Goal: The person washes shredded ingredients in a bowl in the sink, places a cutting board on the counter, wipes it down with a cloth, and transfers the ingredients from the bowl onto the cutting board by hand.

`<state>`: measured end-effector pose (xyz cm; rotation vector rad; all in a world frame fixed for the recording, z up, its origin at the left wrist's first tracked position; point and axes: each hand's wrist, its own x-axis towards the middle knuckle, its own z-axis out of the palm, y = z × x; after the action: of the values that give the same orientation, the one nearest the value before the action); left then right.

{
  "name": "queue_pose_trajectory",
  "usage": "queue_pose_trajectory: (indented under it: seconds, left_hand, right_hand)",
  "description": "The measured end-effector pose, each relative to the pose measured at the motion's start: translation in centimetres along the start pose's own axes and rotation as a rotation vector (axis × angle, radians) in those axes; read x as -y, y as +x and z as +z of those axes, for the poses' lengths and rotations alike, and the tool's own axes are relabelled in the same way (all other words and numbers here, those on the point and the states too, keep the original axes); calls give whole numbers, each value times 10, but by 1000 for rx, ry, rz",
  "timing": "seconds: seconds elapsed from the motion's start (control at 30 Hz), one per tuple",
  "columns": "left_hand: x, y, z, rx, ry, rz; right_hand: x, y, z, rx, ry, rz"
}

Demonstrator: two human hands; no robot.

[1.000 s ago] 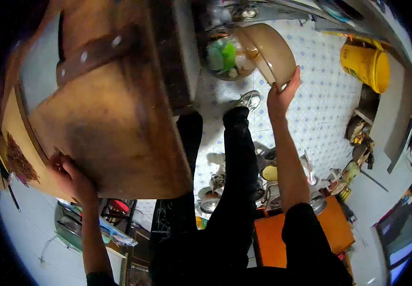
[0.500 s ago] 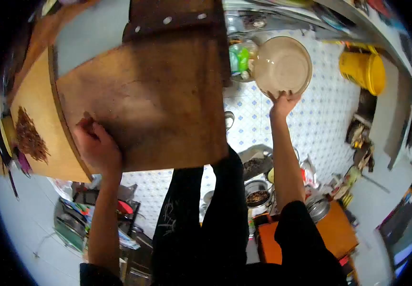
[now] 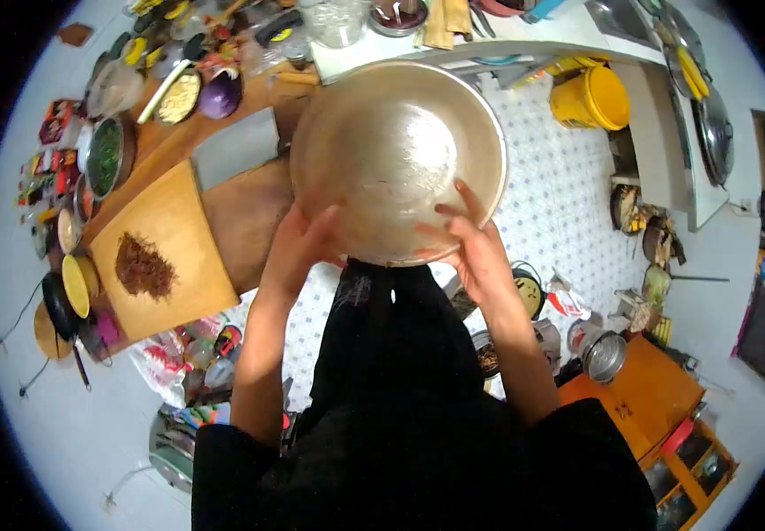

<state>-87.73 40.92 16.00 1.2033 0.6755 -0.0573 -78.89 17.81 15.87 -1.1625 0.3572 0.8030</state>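
A large, shiny beige basin (image 3: 374,150) is in front of my body, its inside turned up toward me. My left hand (image 3: 298,248) grips its near left rim, with the thumb over the edge. On the near right side, my right hand (image 3: 480,252) holds the rim, fingers reaching over the inner wall. The basin overlaps the edge of the brown wooden table (image 3: 245,208). To its left, a pale cutting board (image 3: 192,279) carries a pile of reddish-brown shreds (image 3: 143,265). A broad grey blade (image 3: 236,148) lies behind the board.
Bowls, including one of chopped greens (image 3: 106,155), and a round purple vegetable (image 3: 220,95) crowd the table's far left. A white counter (image 3: 524,35) runs behind. At right are a yellow bucket (image 3: 591,97) and an orange cabinet (image 3: 639,389). Pots stand on the tiled floor (image 3: 537,190).
The basin has come from over the floor at right to in front of me. My left hand, earlier closed over the wooden table, now holds it too. The view has shifted, showing more of the table.
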Motion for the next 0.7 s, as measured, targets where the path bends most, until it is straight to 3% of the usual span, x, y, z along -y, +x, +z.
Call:
queue_pose_trajectory:
  seconds: [0.03,0.07,0.13,0.2,0.27,0.33,0.37,0.4,0.47,0.5,0.63,0.7]
  left_hand:
    - [-16,-8,2,93,240,-24]
    - [-24,-15,-2,76,243,-21]
    - [-35,-22,-9,-35,-5,-152]
    - [-47,-30,-6,-42,-29,-134]
    - [-56,-38,6,-46,-65,-101]
    - [-62,-42,29,-217,-155,143]
    - [-89,-49,38,-161,31,81]
    - [-88,-49,42,-153,26,88]
    - [-82,-40,49,-178,-80,143]
    - [-81,-33,52,-154,-125,164]
    - [-75,-9,82,-120,-16,162]
    - [-62,14,100,-95,-261,-34]
  right_hand:
    - [7,-2,10,46,-36,-32]
    - [12,-2,17,88,-73,-64]
    - [17,0,17,131,-65,-101]
    - [39,-3,29,264,-76,-56]
    - [51,-6,35,236,-31,-66]
    - [62,-10,39,-118,-339,-251]
    - [66,-11,39,-221,-479,-419]
    - [70,-12,37,-327,-616,-586]
    - [82,-20,38,-480,-783,-713]
    - [86,-21,37,-467,-805,-835]
    - [101,-22,46,-279,-1101,-914]
    - [108,-6,35,-335,-1170,-1024]
